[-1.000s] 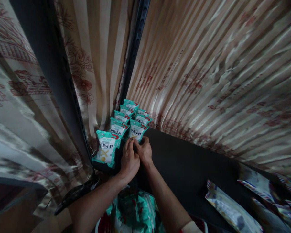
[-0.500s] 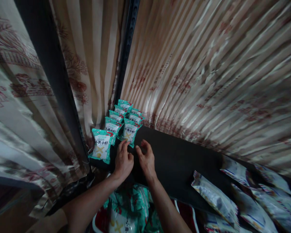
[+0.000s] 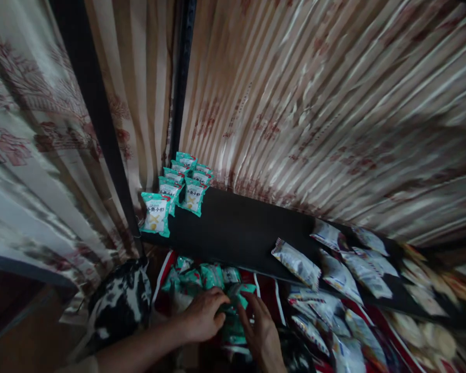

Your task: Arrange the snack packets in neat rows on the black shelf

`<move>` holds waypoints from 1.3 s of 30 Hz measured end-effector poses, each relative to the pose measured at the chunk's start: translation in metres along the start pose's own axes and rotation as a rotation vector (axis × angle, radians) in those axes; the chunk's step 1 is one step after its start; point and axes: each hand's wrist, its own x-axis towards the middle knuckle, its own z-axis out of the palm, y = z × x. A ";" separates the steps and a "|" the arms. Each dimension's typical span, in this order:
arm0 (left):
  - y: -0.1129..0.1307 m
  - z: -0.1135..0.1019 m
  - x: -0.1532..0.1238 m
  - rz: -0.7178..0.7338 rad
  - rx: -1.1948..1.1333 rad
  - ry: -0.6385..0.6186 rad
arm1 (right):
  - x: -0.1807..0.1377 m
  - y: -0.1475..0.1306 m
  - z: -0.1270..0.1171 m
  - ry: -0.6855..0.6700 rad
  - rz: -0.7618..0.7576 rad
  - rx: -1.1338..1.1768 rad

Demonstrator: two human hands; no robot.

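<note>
Small teal-and-white plastic snack packets (image 3: pixel 212 275) lie heaped in a dark red container with white edging (image 3: pixel 164 268), which sits low in front of the shelf. The person's left hand (image 3: pixel 205 313) and right hand (image 3: pixel 261 329) are over this heap, side by side. The left fingers bend inward and the right fingers reach forward, near a teal packet between them; whether either hand grips it cannot be told.

Above the container runs a flat black shelf (image 3: pixel 233 228). At its left end, matching teal-and-white packets (image 3: pixel 155 212) stand in two rows, the left row longer than the right. Farther right on the shelf lie silvery, blue-and-white packets (image 3: pixel 297 261), with more silvery packets (image 3: pixel 312 308) piled in red-lined storage below. The shelf's far right end is blurred.

Pleated beige curtains with reddish printing (image 3: pixel 295 103) hang behind and to the left, crossed by dark upright posts (image 3: pixel 97 98). A shiny black-and-white bundle (image 3: pixel 120 295) sits left of the container. The light is dim.
</note>
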 end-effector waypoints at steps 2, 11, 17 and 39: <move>-0.005 0.020 -0.016 -0.090 0.029 -0.099 | -0.022 0.016 0.003 -0.043 -0.015 -0.129; -0.001 0.049 -0.025 -0.200 0.073 -0.104 | -0.051 0.025 0.017 -0.278 0.074 -0.324; 0.003 0.055 -0.016 -0.207 0.101 -0.034 | -0.024 0.003 0.000 -0.382 0.130 -0.472; 0.022 -0.001 -0.018 0.000 -0.031 0.250 | 0.021 -0.005 -0.081 -0.146 0.174 0.622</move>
